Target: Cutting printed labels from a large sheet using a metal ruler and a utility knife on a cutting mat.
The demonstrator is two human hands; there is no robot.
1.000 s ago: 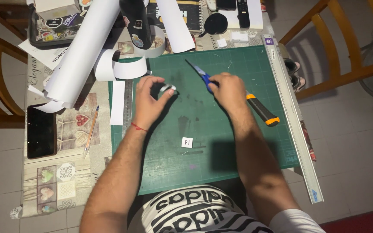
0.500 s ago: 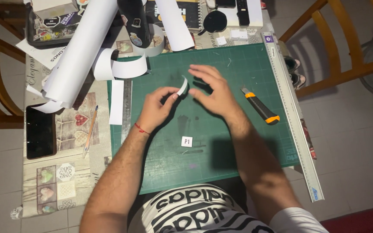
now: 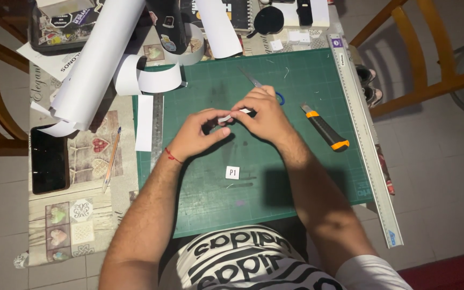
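Note:
Both of my hands meet over the middle of the green cutting mat. My left hand and my right hand pinch a small white strip of paper between their fingertips. Blue-handled scissors lie on the mat just behind my right hand, partly hidden by it. A black and orange utility knife rests to the right of my right hand. A small white square tag lies on the mat in front of my hands.
A long metal ruler runs along the mat's right edge, a shorter one along its left. Rolled white paper, curled strips, a pencil and a black phone lie to the left. Wooden chairs stand on both sides.
My right hand has put the scissors down on the mat and come over to my left hand. Both hands now hold the small paper strip, lifted slightly off the mat.

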